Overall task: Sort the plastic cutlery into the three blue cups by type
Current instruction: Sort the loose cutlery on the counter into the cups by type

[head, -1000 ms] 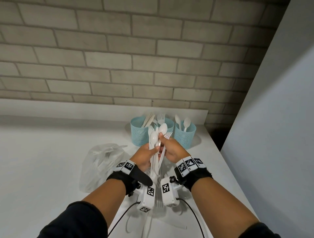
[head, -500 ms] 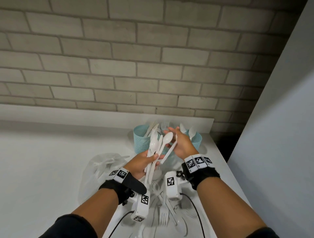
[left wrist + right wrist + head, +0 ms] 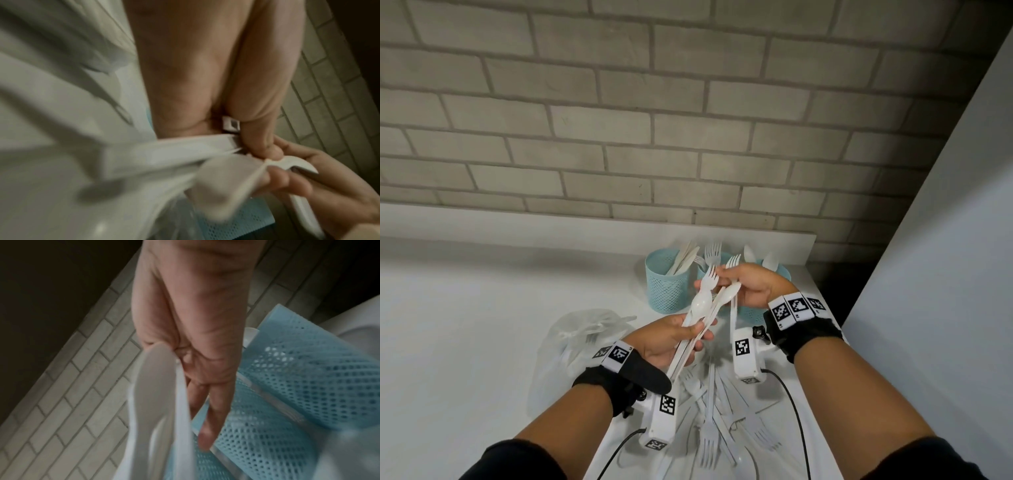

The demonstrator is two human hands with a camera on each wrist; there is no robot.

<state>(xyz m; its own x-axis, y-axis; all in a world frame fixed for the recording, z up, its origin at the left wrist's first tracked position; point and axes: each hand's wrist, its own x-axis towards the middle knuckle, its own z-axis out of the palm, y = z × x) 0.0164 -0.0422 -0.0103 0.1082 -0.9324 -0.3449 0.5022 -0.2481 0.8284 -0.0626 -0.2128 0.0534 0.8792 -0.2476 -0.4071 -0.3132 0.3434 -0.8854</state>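
Note:
My left hand [image 3: 697, 331] grips a fanned bundle of white plastic cutlery [image 3: 702, 305] by the handles; it holds spoons and a fork. My right hand [image 3: 724, 278] reaches into the top of the bundle and pinches a white fork [image 3: 733, 262] at its neck. Three blue mesh cups stand behind: the left cup [image 3: 667, 286] holds knives, the middle cup [image 3: 704, 270] holds forks, and the right cup [image 3: 781, 271] holds spoons and is mostly hidden by my right hand. In the left wrist view my thumb [image 3: 261, 138] presses the handles. The right wrist view shows the pinched utensil [image 3: 156, 386] beside the cups [image 3: 287, 378].
A loose pile of white forks and other cutlery [image 3: 710, 414] lies on the white table [image 3: 465, 325] under my wrists. A crumpled clear plastic bag [image 3: 578, 342] sits to the left. A brick wall [image 3: 654, 120] rises behind the cups, and a grey panel [image 3: 945, 274] stands at the right.
My hands have drawn apart from a tight joint hold. The right hand moved up toward the cups and now pinches a fork. The head view has tilted upward.

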